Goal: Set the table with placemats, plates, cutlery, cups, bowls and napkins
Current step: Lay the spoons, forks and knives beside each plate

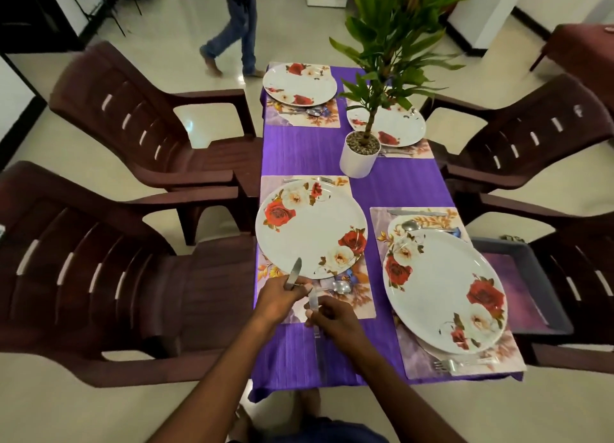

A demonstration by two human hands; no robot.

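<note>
Right now it's the cutlery step at the near-left setting, by my read. Left hand [278,297] has fingers curled round the handle of a knife [293,273]; blade tip points up-left over the rim of the plate [310,227], long axis steep, roughly away from the person. Right hand [332,316] pinches a second utensil [313,301] w/ curled fingers; can't tell if fork or knife, it stands nearly upright. A spoon [338,288] lies just beside the hands on the placemat [360,301], bowl end to the right. Next move prob. calls for laying the knife flat on the mat beside the plate, w/o nudging the plate.
</note>
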